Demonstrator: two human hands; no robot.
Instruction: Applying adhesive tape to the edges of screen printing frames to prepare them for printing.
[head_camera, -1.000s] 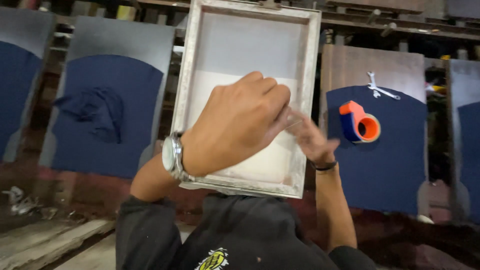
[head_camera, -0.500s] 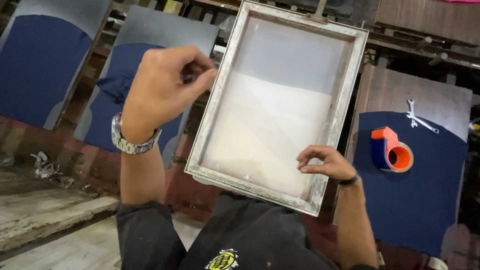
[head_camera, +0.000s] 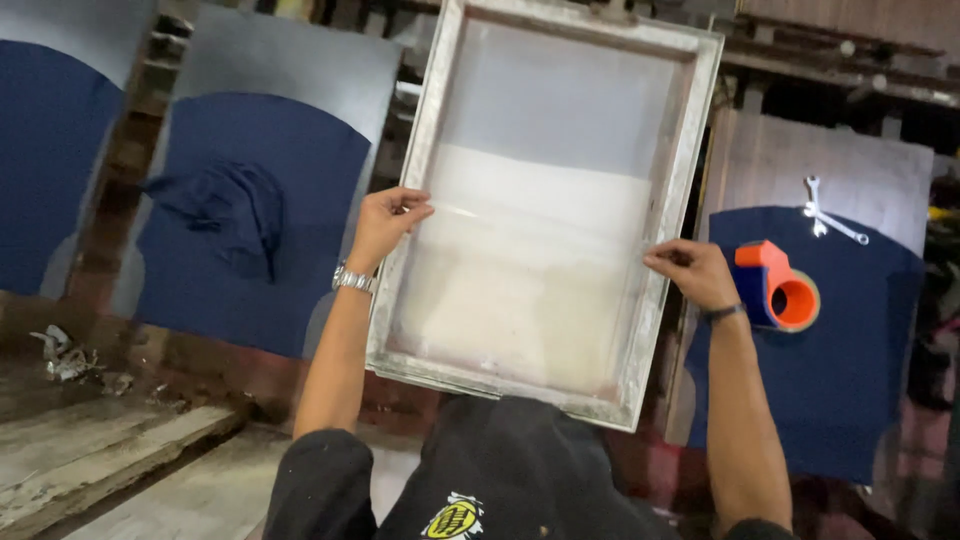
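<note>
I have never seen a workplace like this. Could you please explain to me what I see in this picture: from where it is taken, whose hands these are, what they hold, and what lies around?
The picture comes from a camera worn on a person's head, looking down, so both hands belong to that person. There is no machine here, only bare hands.

The left hand, with a wristwatch on its wrist, grips the left side of a large rectangular frame with a pale mesh stretched inside. The right hand holds the right side.

Around the frame stand flat boards with dark blue shirts pulled over them. On the shirt to the left lies a crumpled dark blue cloth. On the shirt to the right rest an orange and blue tape dispenser and two small metal wrenches. Below left are rough wooden planks.
</note>
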